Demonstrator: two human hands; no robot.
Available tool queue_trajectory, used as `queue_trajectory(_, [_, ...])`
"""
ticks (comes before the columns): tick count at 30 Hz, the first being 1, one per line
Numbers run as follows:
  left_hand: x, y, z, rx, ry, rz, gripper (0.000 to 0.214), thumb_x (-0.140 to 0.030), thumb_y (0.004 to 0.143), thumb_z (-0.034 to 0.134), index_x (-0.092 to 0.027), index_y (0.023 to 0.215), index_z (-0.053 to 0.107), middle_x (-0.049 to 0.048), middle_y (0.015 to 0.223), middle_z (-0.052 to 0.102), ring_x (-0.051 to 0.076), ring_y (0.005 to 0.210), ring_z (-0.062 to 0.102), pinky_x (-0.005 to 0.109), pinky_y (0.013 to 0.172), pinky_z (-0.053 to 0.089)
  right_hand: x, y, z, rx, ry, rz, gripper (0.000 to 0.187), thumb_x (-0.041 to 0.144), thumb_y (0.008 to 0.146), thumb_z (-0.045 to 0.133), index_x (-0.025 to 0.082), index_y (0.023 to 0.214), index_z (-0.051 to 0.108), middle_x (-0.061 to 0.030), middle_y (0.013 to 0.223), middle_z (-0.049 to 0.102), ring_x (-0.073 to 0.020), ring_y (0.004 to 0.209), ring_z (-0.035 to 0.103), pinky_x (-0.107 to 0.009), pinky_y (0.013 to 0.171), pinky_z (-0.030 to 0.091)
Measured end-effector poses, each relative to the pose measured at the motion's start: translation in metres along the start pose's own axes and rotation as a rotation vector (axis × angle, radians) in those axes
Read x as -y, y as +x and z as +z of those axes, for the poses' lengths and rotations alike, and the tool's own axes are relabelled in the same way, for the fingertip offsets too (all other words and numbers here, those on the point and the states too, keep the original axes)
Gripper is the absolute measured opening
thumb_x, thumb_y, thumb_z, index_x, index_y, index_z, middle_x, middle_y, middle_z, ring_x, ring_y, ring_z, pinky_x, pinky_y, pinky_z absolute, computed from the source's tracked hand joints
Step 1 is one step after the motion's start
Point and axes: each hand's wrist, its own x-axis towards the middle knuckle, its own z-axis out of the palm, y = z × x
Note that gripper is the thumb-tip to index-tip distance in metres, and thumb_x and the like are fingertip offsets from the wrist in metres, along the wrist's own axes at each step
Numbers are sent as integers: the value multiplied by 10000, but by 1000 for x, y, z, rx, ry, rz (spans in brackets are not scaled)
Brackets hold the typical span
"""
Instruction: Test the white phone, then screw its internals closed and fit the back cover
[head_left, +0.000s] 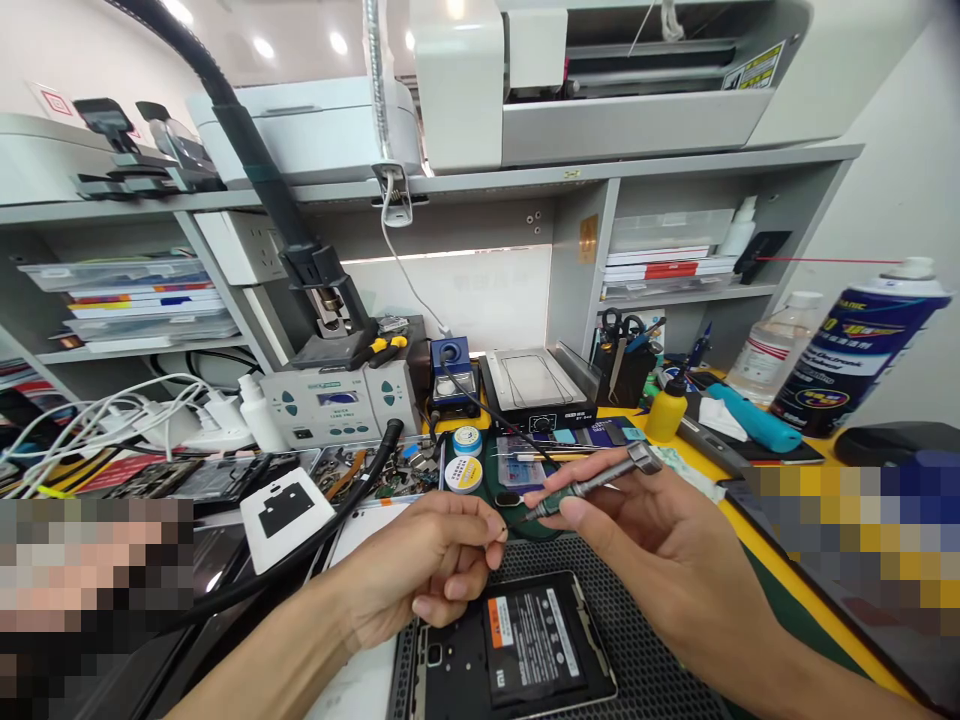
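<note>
My right hand grips a slim precision screwdriver, its thin tip pointing left. At that tip my left hand is closed in a pinch of thumb and forefinger; whatever it pinches is too small to make out. Below both hands lies an opened smartphone with its back off, on a dark perforated mat. Its black battery has an orange and white label. My left fingers hang over the phone's upper left part and hide some of it.
A hot-air station stands at the back left, its black hose crossing the left side. Behind the hands are two small round tins and a heating plate. On the right stand a yellow bottle and a blue spray can.
</note>
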Motion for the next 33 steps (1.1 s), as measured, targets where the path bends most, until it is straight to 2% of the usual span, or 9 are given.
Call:
queue_trajectory(7, [-1,0,5,13,-43,-56,88,-158,778,626,-140,727,557,-11,680,517,19,402,320,138,291,108,0,-3,-1,32,-41,-49,74,216,946,627,242,1015,617,-53,1030,752,-208,984,738,-333,893,632])
queue_trajectory(14, [1,0,8,28,-77,-72,77,-163,793,613,-150,753,548,-14,720,526,16,414,316,141,305,102,-3,-6,1,23,41,-109,492,125,950,609,299,1368,416,-34,1058,749,-180,1030,726,-330,943,604])
queue_trajectory(18, [3,-1,9,1,-5,-41,71,-231,831,611,-177,862,578,-24,736,535,23,422,291,169,324,71,0,-3,-1,46,20,-120,567,105,949,593,299,1431,366,-39,1056,738,-174,1002,728,-331,937,600])
queue_trajectory(22, [5,-4,10,-132,265,41,184,-362,897,557,-210,992,596,-39,735,547,43,439,277,201,366,98,8,2,-10,126,-81,-93,584,115,946,592,296,1451,361,-40,1048,724,-172,987,721,-340,937,599])
queue_trajectory(26, [12,-10,10,-169,765,261,289,-447,973,455,-215,872,595,-59,682,495,79,525,339,235,455,237,16,6,-21,229,-195,-32,627,131,942,586,333,1478,330,-38,1055,702,-184,953,717,-346,854,632])
queue_trajectory(29, [18,-14,11,-179,1047,352,347,-451,1005,374,-233,830,580,-50,689,526,108,597,430,257,519,306,16,6,-24,255,-323,-33,705,130,935,570,366,1521,257,-16,959,681,-200,909,712,-394,845,639])
queue_trajectory(33, [21,-16,12,-204,1226,443,315,-392,1006,372,-238,799,552,-39,772,594,120,675,502,271,580,333,13,5,-25,266,-474,-61,780,139,919,573,396,1550,193,-4,910,660,-215,879,699,-450,868,636])
